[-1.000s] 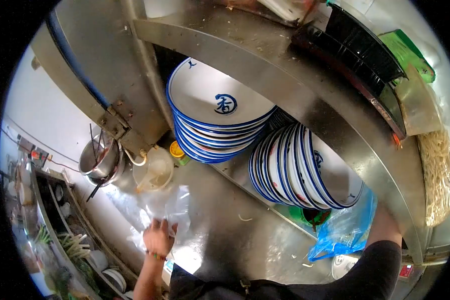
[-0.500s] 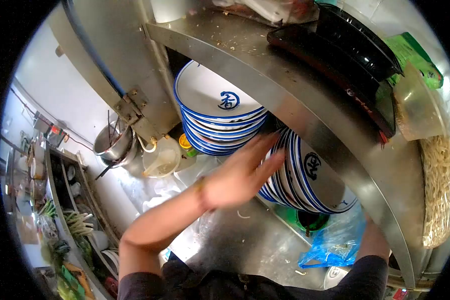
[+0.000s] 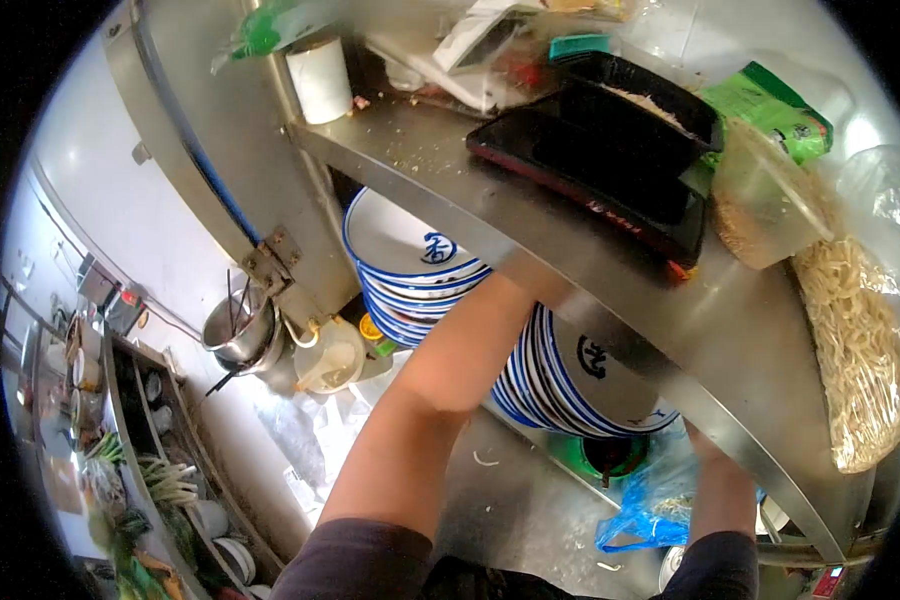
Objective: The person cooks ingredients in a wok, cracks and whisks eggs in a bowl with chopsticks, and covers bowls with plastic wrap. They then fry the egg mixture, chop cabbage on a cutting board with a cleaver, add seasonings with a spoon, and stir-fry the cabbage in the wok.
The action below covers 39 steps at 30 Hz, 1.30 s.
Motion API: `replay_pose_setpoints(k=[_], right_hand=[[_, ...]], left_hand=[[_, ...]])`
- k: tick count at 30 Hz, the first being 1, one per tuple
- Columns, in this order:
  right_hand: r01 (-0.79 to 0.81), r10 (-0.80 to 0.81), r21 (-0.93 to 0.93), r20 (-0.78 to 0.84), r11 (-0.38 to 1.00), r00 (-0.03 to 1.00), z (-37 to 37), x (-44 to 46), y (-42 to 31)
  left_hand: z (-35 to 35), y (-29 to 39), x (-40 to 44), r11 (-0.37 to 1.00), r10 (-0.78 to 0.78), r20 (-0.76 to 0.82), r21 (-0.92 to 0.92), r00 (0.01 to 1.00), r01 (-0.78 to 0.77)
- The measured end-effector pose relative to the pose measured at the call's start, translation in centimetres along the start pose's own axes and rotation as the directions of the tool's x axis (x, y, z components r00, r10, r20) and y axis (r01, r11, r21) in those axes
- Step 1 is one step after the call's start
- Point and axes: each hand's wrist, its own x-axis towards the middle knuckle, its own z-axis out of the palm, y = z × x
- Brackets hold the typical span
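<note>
My left forearm [image 3: 400, 440] reaches up between two stacks of blue-rimmed white plates, its hand hidden beneath the steel shelf [image 3: 425, 165]. The left plate stack [image 3: 395, 235] lies fairly level, while the right plate stack [image 3: 560, 385] is tipped on its side. Along the right, my right forearm [image 3: 722, 490] goes up behind the shelf edge beside the tipped plates; that hand is hidden too. Whether either hand grips a plate cannot be seen. Under the tipped stack are a green container [image 3: 610, 455] with dark contents and a blue plastic bag [image 3: 635, 520].
Black trays [image 3: 590, 165], a clear plastic tub [image 3: 770, 205] and bagged noodles [image 3: 855, 370] rest on the shelf overhead. At left are a metal pot [image 3: 238, 325], a pale container with a scoop [image 3: 328, 360] and a lower rack of vegetables [image 3: 165, 480].
My left hand has moved from the near side of the tipped plates to under the shelf, out of sight. The camera view has shifted, showing more of the shelf top.
</note>
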Motion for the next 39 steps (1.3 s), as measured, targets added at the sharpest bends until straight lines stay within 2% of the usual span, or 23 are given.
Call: replay_pose_setpoints(k=[8,14,20,29,39], right_hand=[[-0.023,0.02,0.112,0.026,0.993,0.999,1.1,-1.0,2.5],[-0.028,0.03,0.167,-0.013,0.986,0.999,0.6,-3.4,3.5],[0.063,-0.041,0.252,-0.09,0.966,0.995,-1.6,-5.9,2.3],[0.092,-0.082,0.533,-0.043,0.841,0.996,3.4,3.1,4.8],[0.117,-0.084,0.633,-0.081,0.765,0.993,4.3,4.5,7.3]], left_hand=[[-0.1,0.7,0.2,0.996,0.05,0.053,0.064,0.997,-0.054],[-0.1,1.2,0.5,0.991,0.091,0.096,0.088,0.991,-0.099],[-0.3,1.6,0.8,0.976,0.154,0.122,0.133,0.98,-0.17],[-2.0,1.8,1.1,0.954,0.207,0.191,0.176,0.959,-0.241],[-4.6,1.9,-0.8,0.916,0.327,0.278,0.14,0.903,-0.375]])
